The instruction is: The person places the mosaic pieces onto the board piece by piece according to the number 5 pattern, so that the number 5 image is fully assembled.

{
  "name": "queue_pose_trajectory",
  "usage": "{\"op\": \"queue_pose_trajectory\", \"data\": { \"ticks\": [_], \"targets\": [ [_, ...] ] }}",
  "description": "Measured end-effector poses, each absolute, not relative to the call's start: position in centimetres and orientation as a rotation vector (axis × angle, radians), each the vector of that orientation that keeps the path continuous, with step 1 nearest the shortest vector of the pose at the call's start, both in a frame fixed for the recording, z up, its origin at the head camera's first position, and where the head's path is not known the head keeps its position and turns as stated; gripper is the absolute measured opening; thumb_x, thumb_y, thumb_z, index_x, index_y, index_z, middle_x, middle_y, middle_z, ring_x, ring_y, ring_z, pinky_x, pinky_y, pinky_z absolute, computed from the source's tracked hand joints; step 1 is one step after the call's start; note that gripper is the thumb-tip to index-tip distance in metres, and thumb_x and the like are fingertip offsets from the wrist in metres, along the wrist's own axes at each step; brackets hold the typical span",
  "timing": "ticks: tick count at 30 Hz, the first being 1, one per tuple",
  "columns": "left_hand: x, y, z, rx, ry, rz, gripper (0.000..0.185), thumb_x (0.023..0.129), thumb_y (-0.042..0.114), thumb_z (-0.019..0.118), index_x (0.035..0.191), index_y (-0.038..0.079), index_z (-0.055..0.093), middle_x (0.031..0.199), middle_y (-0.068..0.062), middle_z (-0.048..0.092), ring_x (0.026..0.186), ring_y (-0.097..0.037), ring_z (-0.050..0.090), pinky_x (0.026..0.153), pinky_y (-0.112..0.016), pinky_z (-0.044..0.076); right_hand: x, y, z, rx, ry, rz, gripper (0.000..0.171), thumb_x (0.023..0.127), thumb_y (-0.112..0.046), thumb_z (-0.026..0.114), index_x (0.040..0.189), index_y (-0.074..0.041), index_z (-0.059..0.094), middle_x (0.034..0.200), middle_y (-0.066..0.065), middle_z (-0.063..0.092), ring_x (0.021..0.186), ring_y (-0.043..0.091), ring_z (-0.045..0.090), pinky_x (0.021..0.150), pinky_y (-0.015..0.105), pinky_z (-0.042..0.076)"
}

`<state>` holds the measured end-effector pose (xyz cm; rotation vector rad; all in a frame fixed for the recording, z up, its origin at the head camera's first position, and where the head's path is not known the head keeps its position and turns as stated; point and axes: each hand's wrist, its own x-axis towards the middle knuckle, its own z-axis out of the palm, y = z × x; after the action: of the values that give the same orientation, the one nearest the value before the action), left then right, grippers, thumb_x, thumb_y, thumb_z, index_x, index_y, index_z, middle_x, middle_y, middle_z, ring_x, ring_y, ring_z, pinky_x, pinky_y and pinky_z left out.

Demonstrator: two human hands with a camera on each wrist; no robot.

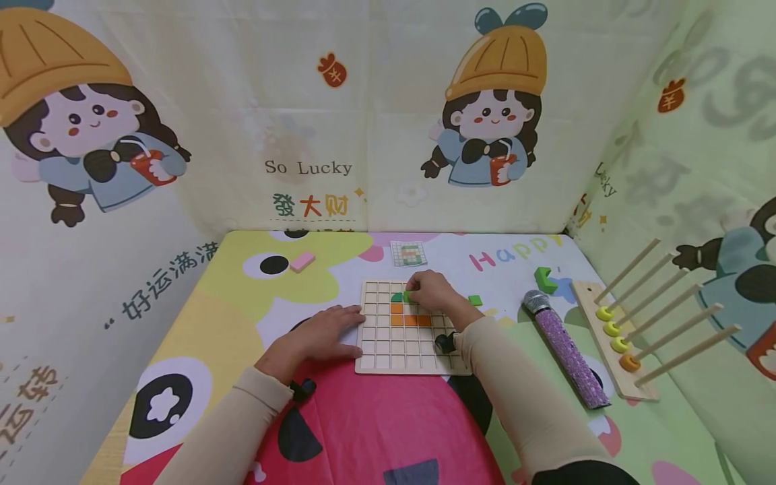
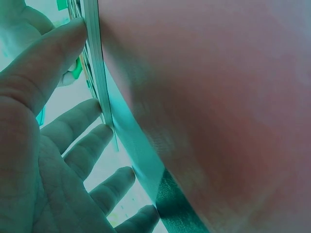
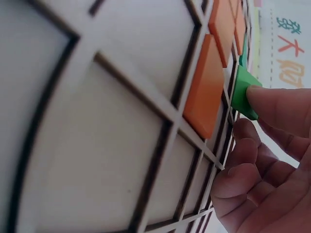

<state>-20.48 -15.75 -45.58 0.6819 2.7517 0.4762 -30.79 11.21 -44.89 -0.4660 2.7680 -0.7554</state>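
While our left hand [image 1: 318, 333] rests with its fingers spread and straight against the left edge of a pale wooden grid board [image 1: 391, 349], our right hand [image 1: 435, 291] pinches a small bright green block [image 3: 246, 92] over the board's upper cells. Our hands are well apart. We cannot tell whether the green block is fully seated. Just left of it lies a dark green piece with a curved edge [image 1: 397, 297]; below, orange square tiles [image 1: 411, 320] form an L.

Beyond the board we see a white card printed with a coloured grid [image 1: 409, 254] and, farther left, a pink rectangular block [image 1: 302, 262]. To the right lie a flat green piece [image 1: 475, 300], a green C-shaped block [image 1: 545, 280], a purple glittery microphone [image 1: 570, 353] and a wooden peg stand [image 1: 612, 360] bearing yellow and orange rings [image 1: 612, 329].
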Motion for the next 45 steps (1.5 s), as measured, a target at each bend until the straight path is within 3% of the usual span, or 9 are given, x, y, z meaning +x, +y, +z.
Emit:
{"op": "queue_pose_trajectory", "data": {
  "ticks": [5, 16, 25, 45],
  "targets": [
    [-20.6, -15.6, -45.7, 0.672, 2.751, 0.483, 0.076, 0.087, 0.046, 0.079, 0.152, 0.017, 0.053, 0.164, -0.007, 0.042, 0.152, -0.036, 0.036, 0.122, -0.057, 0.035, -30.7, 11.0, -44.7, -0.451, 2.799, -0.638, 0.013, 0.099, -0.016, 0.067, 0.109, -0.010, 0.074, 0.101, 0.005, 0.070, 0.090, 0.022, 0.058, 0.085, 0.037, 0.052],
    [-20.5, -15.5, -45.9, 0.675, 2.752, 0.464, 0.077, 0.087, 0.047, 0.079, 0.153, 0.017, 0.053, 0.164, -0.006, 0.042, 0.153, -0.036, 0.035, 0.123, -0.055, 0.034, -30.0, 11.8, -44.5, -0.467, 2.797, -0.674, 0.020, 0.100, -0.015, 0.067, 0.118, -0.008, 0.073, 0.107, 0.007, 0.070, 0.098, 0.024, 0.060, 0.093, 0.042, 0.053],
    [-20.5, -15.6, -45.9, 0.680, 2.750, 0.448, 0.077, 0.087, 0.048, 0.079, 0.153, 0.018, 0.053, 0.165, -0.006, 0.041, 0.153, -0.036, 0.035, 0.122, -0.056, 0.034, -29.6, 14.9, -44.8, -0.510, 2.776, -0.806, 0.029, 0.104, -0.021, 0.061, 0.125, -0.005, 0.069, 0.119, 0.013, 0.070, 0.112, 0.030, 0.064, 0.098, 0.048, 0.054],
    [-20.6, -15.7, -45.5, 0.685, 2.740, 0.477, 0.078, 0.087, 0.045, 0.079, 0.153, 0.013, 0.052, 0.164, -0.011, 0.042, 0.152, -0.040, 0.036, 0.122, -0.058, 0.034, -28.8, 22.9, -44.1, -0.417, 2.879, -0.755, 0.031, 0.105, -0.015, 0.054, 0.125, 0.002, 0.069, 0.125, 0.024, 0.069, 0.117, 0.041, 0.064, 0.098, 0.054, 0.053]
  ]
}}
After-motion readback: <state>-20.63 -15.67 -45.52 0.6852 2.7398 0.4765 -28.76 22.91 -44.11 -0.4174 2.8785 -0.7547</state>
